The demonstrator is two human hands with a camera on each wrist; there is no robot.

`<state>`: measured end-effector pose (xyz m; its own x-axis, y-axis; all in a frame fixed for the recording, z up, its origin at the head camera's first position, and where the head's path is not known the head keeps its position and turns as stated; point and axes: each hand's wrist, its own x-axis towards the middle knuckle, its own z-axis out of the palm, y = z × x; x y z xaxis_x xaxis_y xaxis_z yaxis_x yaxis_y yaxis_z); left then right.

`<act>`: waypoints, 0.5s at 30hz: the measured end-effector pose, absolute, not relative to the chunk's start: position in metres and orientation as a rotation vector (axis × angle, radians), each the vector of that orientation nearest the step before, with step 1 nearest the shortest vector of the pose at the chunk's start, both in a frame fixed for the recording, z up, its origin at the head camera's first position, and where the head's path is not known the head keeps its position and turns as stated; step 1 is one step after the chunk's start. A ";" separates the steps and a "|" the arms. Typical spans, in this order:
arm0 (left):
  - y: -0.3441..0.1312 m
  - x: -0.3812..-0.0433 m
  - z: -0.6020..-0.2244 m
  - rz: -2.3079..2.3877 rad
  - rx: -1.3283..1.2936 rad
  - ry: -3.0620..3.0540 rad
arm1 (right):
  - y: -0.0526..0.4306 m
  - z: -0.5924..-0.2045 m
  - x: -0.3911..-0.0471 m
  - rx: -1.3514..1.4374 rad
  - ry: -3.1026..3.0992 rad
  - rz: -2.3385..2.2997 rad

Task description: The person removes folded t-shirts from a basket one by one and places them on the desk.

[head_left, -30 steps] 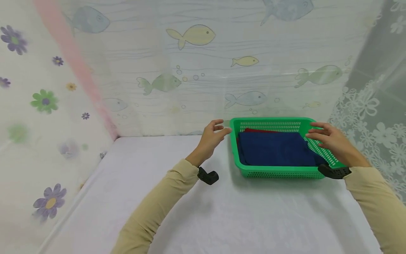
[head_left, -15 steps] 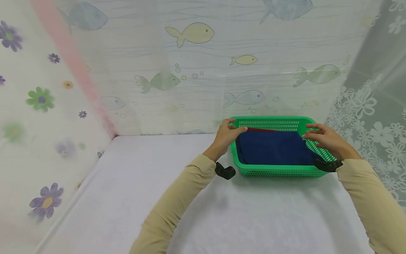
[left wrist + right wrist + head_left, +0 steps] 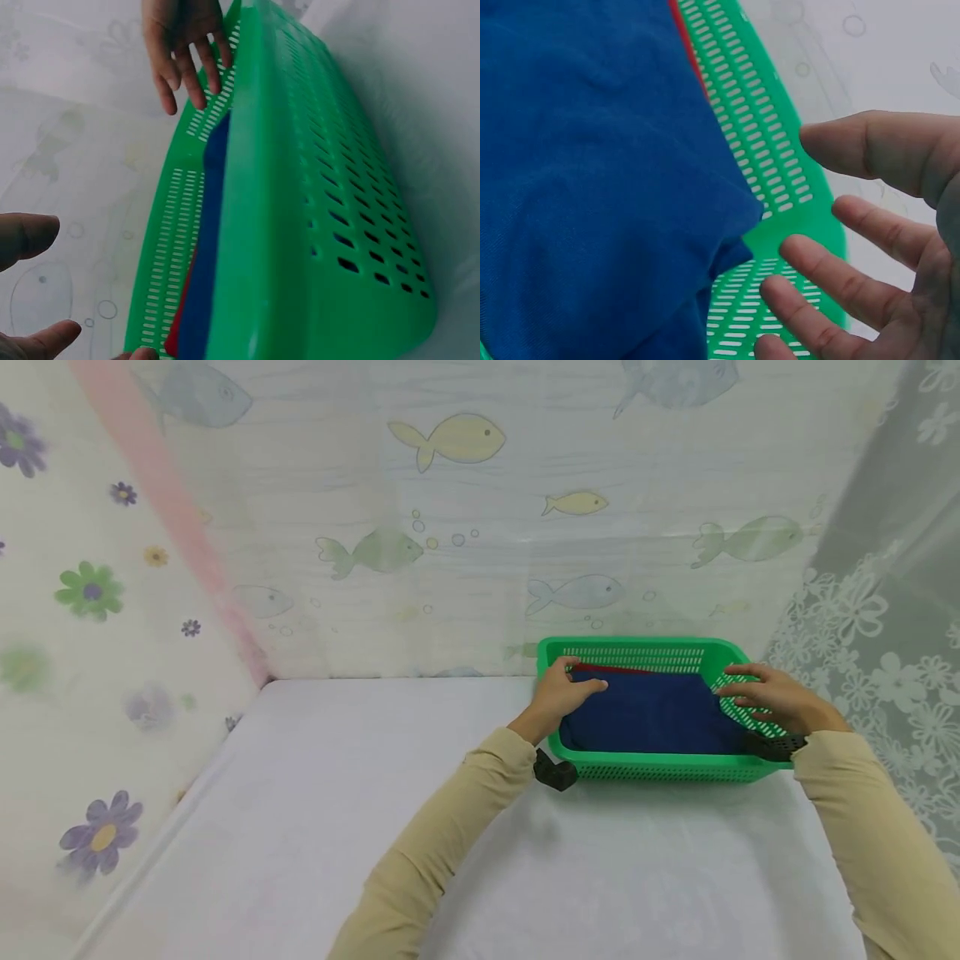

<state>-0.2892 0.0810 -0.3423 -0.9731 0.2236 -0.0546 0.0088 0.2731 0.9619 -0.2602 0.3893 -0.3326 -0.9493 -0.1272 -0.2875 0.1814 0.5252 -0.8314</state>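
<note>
Navy cloth (image 3: 645, 718) lies between the fingers of two hands, folded flat inside a green basket (image 3: 660, 761). On the left hand (image 3: 558, 695), thumb and fingers stand wide apart, gripping nothing; whether a fingertip brushes the cloth I cannot tell. The right hand (image 3: 776, 700) holds its fingers loosely bent and spread, thumb well clear of them, and the right wrist view shows a gap between fingertips and cloth.

A second ago the left hand was outside the basket's left end; now it reaches over that rim, its thumb above the navy cloth. The right hand is in nearly the same place over the right end, and the basket and its contents look unmoved.

Further out, a red cloth (image 3: 615, 669) shows as a thin strip along the far edge, mostly covered by the navy one. The left hand hides part of the left rim, and a black wrist device (image 3: 776, 747) blocks the near right corner. In the left wrist view the basket's wall screens most of the cloth. White fabric covers the table (image 3: 337, 793), with a fish-print curtain (image 3: 465, 577) behind and a lace curtain (image 3: 892, 618) at right.
</note>
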 end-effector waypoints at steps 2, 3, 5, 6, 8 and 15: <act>0.084 -0.289 -0.345 1.714 0.203 2.392 | 0.388 -0.333 -0.262 0.053 2.446 -1.361; 0.086 -0.289 -0.346 1.685 0.197 2.406 | 0.388 -0.334 -0.263 0.057 2.447 -1.340; 0.091 -0.288 -0.347 1.629 0.184 2.437 | 0.387 -0.333 -0.265 0.062 2.454 -1.290; 0.093 -0.289 -0.347 1.606 0.175 2.447 | 0.386 -0.333 -0.266 0.071 2.458 -1.269; 0.098 -0.289 -0.348 1.565 0.135 2.459 | 0.386 -0.333 -0.268 0.080 2.462 -1.234; 0.112 -0.292 -0.353 1.530 -0.073 2.407 | 0.384 -0.337 -0.273 0.087 2.442 -1.231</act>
